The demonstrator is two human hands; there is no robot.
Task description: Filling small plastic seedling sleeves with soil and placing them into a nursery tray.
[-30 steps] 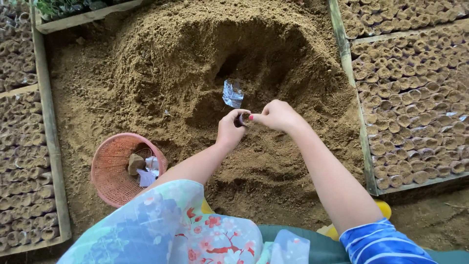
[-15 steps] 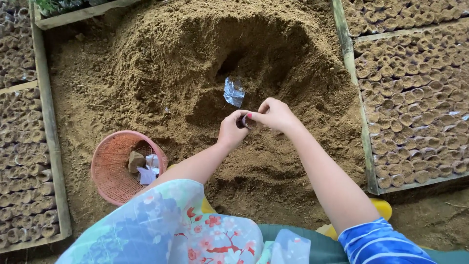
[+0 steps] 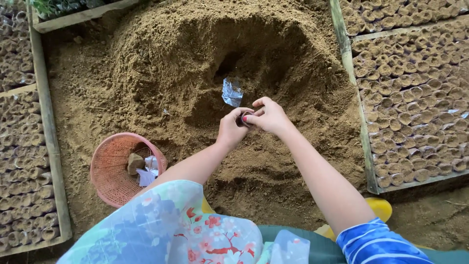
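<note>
Centre frame: left hand (image 3: 232, 128) and right hand (image 3: 269, 116) meet over the soil mound (image 3: 161, 73), both grips narrow around a small dark soil-filled pot (image 3: 247, 119) pinched between the fingertips. Clear plastic bag (image 3: 231, 91) stuck in the hollow just above. Pink basket (image 3: 108, 171) lower left. Filled seedling bags (image 3: 415, 98) in wooden frames at right.

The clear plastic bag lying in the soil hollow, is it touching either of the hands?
Apart. The head view shows bare soil between the plastic bag and both hands.
</note>
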